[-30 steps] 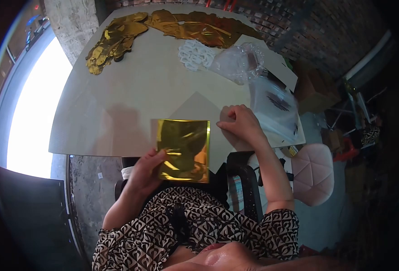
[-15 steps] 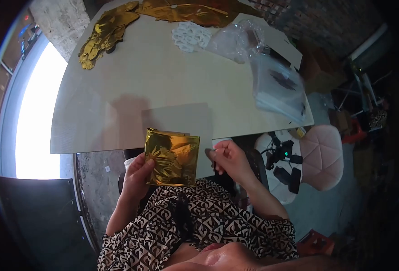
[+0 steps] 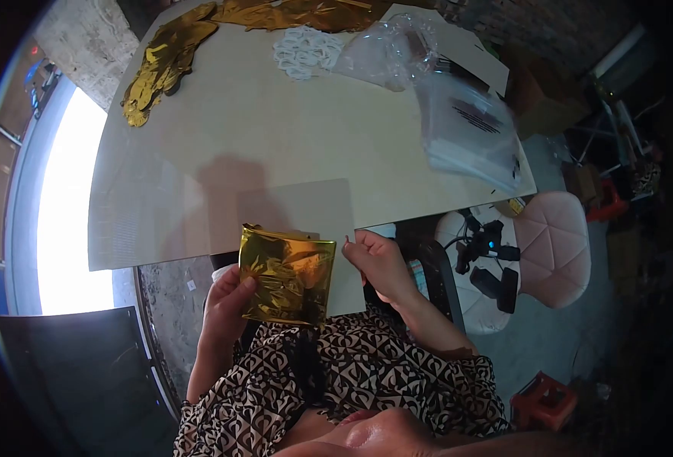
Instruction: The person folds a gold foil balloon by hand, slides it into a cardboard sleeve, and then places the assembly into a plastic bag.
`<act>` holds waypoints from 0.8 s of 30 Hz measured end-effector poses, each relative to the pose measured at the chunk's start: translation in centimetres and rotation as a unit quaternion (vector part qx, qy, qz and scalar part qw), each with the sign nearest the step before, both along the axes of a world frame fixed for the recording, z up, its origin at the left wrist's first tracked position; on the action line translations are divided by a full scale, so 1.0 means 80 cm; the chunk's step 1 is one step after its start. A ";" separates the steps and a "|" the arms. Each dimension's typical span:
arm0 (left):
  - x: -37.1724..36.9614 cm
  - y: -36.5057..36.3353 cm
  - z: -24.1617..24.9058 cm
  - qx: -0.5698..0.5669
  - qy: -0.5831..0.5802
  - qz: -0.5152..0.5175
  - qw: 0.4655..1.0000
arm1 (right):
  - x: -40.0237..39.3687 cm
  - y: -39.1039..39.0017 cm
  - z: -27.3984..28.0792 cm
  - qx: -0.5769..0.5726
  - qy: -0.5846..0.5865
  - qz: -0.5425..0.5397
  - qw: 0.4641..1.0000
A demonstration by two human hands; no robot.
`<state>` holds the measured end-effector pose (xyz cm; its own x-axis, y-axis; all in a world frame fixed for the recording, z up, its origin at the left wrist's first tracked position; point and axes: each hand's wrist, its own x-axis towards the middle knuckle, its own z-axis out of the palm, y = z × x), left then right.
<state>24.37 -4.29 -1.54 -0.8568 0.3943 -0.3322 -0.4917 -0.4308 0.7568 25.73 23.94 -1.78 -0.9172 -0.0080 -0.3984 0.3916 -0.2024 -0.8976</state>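
Observation:
A square of shiny gold foil (image 3: 287, 278) is in front of my body, at the table's near edge. My left hand (image 3: 227, 299) pinches its left side, with the thumb on top of the foil. Beside the foil's right edge and apart from it, my right hand (image 3: 378, 264) has its fingers drawn together; whether something small is between the fingertips is too small to tell. A pale flat board or sheet (image 3: 336, 206) lies partly beneath the foil, over the table edge.
On the table (image 3: 222, 122) are crumpled gold foil pieces (image 3: 170, 61), a pile of white rings (image 3: 306, 52), and clear plastic bags (image 3: 466, 129). To the right stand pink chairs (image 3: 556, 247), one bearing black devices (image 3: 490, 244). A red stool (image 3: 544, 401) is at the lower right.
The view has shifted slightly. My left hand still holds the foil, which sits a little lower and more tilted. My right hand's fingers are drawn closer together.

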 end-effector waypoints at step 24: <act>-0.080 -0.060 0.059 -0.106 0.158 0.147 0.971 | 0.038 0.140 0.010 0.153 0.050 -0.242 0.957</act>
<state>17.99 -9.11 3.18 -0.9944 0.0689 -0.0807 -0.0993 -0.3355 0.9368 28.73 35.13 -0.97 -0.8179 0.5300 -0.2238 0.2269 -0.0603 -0.9721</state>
